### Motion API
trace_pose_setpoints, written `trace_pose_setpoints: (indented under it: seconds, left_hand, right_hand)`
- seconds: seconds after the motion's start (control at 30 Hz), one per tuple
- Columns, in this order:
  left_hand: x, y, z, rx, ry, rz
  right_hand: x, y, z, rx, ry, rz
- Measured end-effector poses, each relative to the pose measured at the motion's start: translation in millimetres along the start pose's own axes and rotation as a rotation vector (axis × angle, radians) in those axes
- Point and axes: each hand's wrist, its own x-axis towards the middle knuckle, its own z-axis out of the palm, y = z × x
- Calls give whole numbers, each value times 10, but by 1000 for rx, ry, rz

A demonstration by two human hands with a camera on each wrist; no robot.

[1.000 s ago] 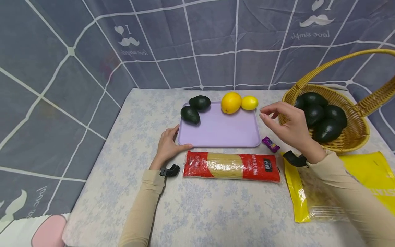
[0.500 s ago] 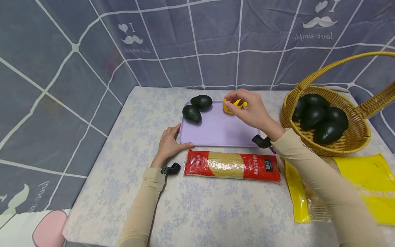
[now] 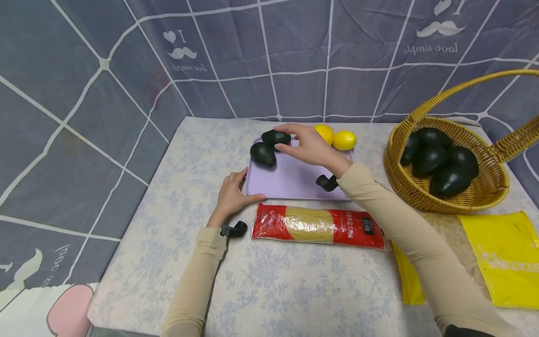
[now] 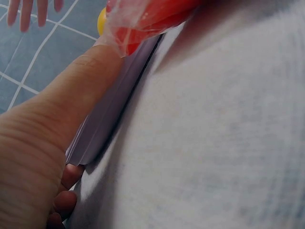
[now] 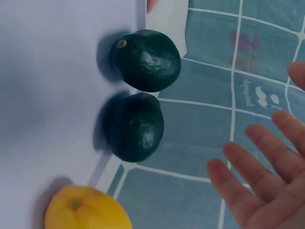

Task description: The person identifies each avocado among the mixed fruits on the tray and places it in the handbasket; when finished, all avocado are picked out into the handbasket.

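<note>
My left hand (image 3: 233,194) holds the lilac tray (image 3: 294,180) at its near left corner. In the left wrist view the thumb (image 4: 90,71) lies along the tray's front edge, with curled fingertips by the corner. Over the tray hovers my right hand (image 3: 311,146), fingers spread and holding nothing. Its fingertips are nearest to the back avocado (image 3: 274,137); in the right wrist view a gap separates them from it. Another dark avocado (image 3: 263,155) lies beside it on the tray. An orange (image 3: 324,133), partly hidden by the hand, and a lemon (image 3: 344,140) sit at the back right.
A red pasta packet (image 3: 311,224) lies in front of the tray. On the right stands a handled wicker basket (image 3: 490,196) with several avocados. A yellow bag (image 3: 501,262) lies partly beneath the right forearm. A patterned curtain (image 3: 294,61) hangs behind the table.
My right hand has moved left from beside the basket, past the orange and lemon, to the avocados on the tray. My left hand has stayed at the tray's corner.
</note>
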Motion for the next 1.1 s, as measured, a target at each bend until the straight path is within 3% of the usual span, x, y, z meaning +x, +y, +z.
trace_pose_setpoints:
  seconds: [0.27,0.43,0.97,1.1]
  left_hand:
    - [-1,4,-3,0,-5,-2]
    - [5,7,1,4,-6,-2]
    - [-14,-1,-21,-9,7,13]
    - [-18,5,-15,-12,-1,8]
  right_hand:
    - [209,43,148,-36,-152,68]
    - [320,83,263,-30,-207,115]
    - [495,168,570,-53,-232,173]
    - [501,208,622,-110,-258,197]
